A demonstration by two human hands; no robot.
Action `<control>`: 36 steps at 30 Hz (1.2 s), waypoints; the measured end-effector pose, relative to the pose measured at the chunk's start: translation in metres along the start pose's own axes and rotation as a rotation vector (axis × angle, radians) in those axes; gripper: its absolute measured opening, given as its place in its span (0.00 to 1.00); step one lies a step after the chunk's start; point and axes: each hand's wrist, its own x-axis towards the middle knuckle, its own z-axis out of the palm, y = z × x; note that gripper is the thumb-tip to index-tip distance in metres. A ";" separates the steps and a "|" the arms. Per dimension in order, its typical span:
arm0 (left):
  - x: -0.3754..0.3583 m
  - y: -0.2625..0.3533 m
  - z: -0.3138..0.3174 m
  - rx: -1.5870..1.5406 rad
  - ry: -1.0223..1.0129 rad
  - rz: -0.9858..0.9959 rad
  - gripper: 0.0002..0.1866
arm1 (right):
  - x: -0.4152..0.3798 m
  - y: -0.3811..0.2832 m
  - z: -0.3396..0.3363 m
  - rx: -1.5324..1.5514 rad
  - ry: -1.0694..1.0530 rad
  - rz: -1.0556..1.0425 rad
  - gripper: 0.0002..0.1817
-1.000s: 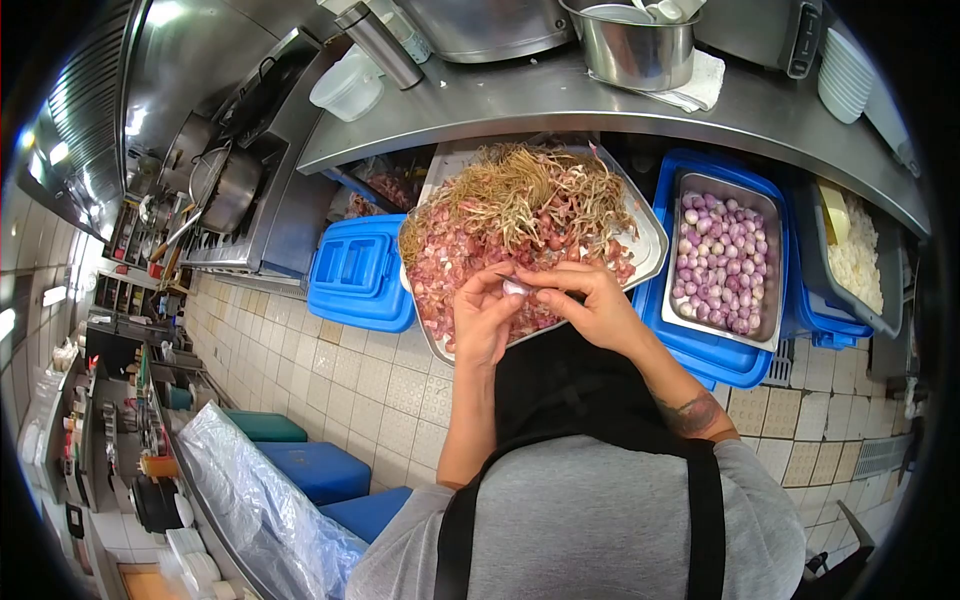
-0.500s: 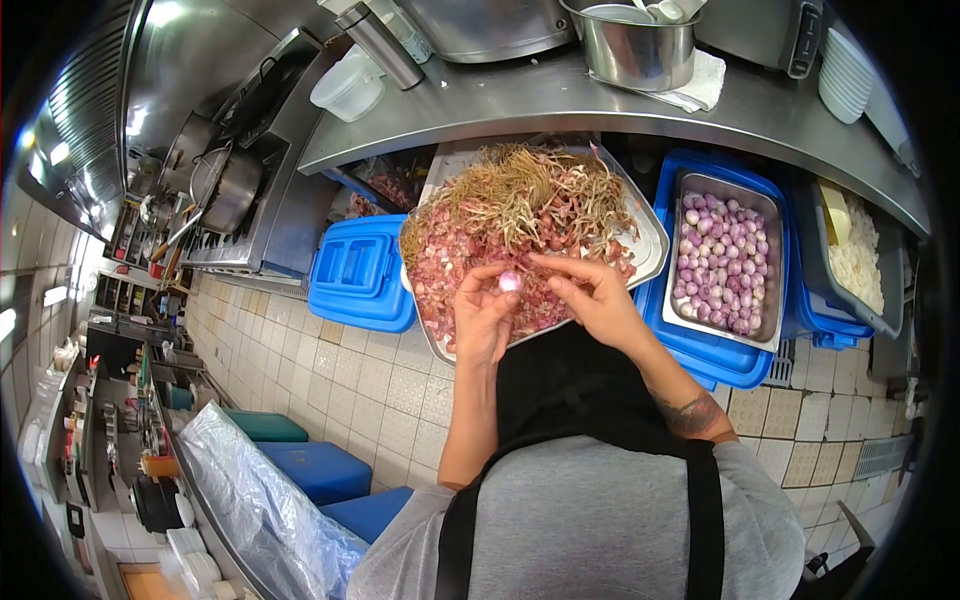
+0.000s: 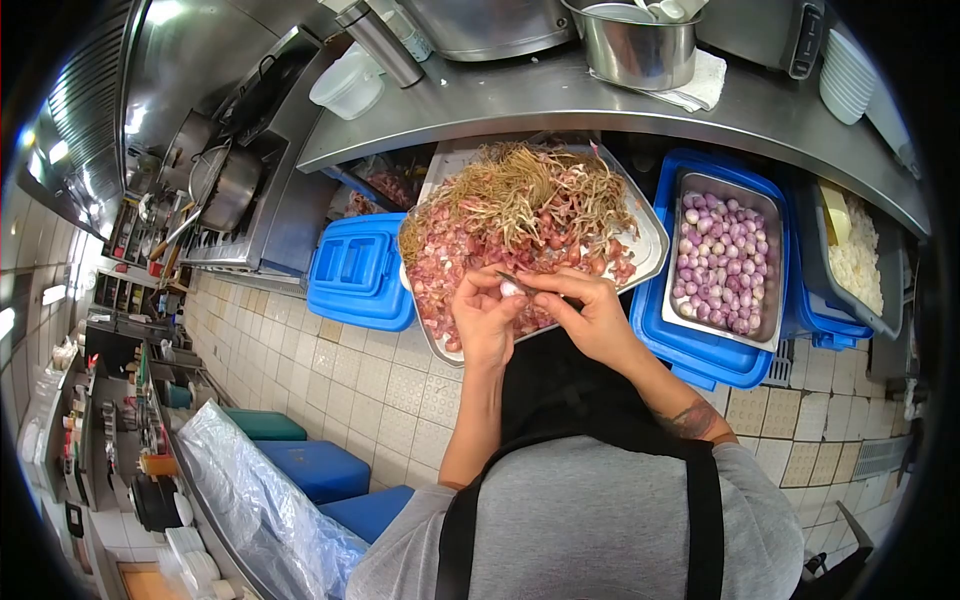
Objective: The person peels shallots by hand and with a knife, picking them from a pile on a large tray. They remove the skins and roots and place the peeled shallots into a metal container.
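Note:
My left hand (image 3: 484, 322) is closed around a peeled, pale purple shallot (image 3: 510, 289), held up between thumb and fingers. My right hand (image 3: 592, 312) is closed on what looks like a small knife (image 3: 512, 280); its thin dark blade lies against the shallot's top and its handle is hidden in my fingers. Beneath both hands a metal tray (image 3: 650, 235) holds a heap of reddish shallot skins and unpeeled shallots (image 3: 450, 255). Dry stringy roots and stalks (image 3: 530, 190) are piled at its far side.
To the right, a steel pan (image 3: 775, 335) full of peeled shallots (image 3: 722, 260) rests on a blue lidded bin (image 3: 655, 300). Beyond it stands a grey tub (image 3: 885, 315) of white pieces. A steel counter edge (image 3: 480, 125) overhangs the tray. Another blue lid (image 3: 362, 270) is at left.
My right hand has moved left and closed in on my left hand, bringing the blade onto the shallot. The shallot is now more covered by fingers.

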 end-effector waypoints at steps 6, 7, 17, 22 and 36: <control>-0.002 0.002 0.008 -0.023 -0.017 -0.005 0.19 | 0.006 0.000 -0.014 0.506 -0.155 0.408 0.15; -0.002 0.002 0.008 -0.045 -0.008 -0.021 0.19 | 0.006 0.003 -0.010 0.572 -0.101 0.371 0.14; -0.001 0.000 0.008 -0.036 -0.009 0.075 0.21 | 0.000 -0.013 -0.003 0.200 -0.060 0.120 0.17; -0.003 -0.003 0.005 0.065 0.037 0.134 0.21 | 0.000 -0.006 -0.002 0.220 -0.065 0.123 0.16; -0.003 0.003 -0.003 -0.082 -0.080 -0.096 0.21 | 0.015 0.021 -0.007 0.459 0.011 0.358 0.15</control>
